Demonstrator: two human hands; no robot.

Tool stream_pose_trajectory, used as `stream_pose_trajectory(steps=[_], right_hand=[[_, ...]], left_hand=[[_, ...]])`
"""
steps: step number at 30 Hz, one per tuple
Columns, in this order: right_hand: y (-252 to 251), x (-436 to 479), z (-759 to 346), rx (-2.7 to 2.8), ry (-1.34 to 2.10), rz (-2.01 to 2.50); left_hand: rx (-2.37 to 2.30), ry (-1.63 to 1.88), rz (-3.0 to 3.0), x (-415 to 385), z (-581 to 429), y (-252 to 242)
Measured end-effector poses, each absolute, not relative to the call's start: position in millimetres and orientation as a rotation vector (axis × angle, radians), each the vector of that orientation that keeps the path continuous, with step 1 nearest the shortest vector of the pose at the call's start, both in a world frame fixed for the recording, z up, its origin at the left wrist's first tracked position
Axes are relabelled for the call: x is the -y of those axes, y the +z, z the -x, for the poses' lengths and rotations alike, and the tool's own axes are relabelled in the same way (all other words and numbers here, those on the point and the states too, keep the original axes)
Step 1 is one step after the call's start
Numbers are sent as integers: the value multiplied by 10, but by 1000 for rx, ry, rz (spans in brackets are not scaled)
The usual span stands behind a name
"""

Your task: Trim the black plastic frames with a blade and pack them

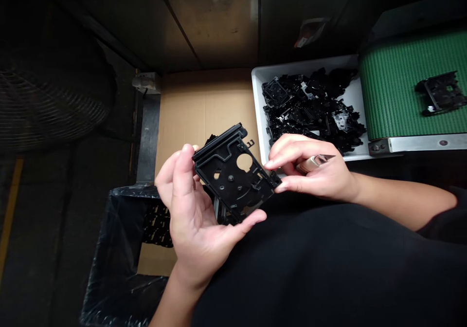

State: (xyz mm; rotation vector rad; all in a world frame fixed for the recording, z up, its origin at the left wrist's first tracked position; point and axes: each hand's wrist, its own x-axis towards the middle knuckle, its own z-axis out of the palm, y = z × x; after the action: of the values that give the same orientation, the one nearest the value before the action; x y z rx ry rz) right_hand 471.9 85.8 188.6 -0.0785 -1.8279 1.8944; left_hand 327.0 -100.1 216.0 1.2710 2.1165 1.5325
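Black plastic frame (231, 173) is sitting gripped in the left hand (191, 215) at lower centre, while the right hand (310, 169) is clasping a craft knife (314, 162), fingertips touching the frame's corner, just below a white tray (260, 104) of similar parts (310, 108).

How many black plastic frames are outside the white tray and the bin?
2: one frame in the left hand and one frame on the green belt. More may be hidden beneath the held frame.
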Motion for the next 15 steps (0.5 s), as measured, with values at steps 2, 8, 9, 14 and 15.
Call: stream_pose_trajectory(steps=[2, 8, 9, 14, 15], right_hand=[[1881, -866, -4702, 1821, 1911, 83], [1890, -907, -4608, 1783, 1932, 29], [1893, -915, -4589, 1775, 1937, 19], [1888, -942, -4525, 1740, 1964, -18], [1883, -945, -4519, 1740, 1969, -22]], left_hand=[[-2093, 1560, -1244, 991, -3273, 2162], [-2057, 1642, -1102, 958, -3297, 2175], [-2062, 1641, -1078, 955, -3299, 2177], [-2098, 1641, -1001, 964, -3292, 2156], [-2101, 1641, -1001, 968, -3290, 2148]])
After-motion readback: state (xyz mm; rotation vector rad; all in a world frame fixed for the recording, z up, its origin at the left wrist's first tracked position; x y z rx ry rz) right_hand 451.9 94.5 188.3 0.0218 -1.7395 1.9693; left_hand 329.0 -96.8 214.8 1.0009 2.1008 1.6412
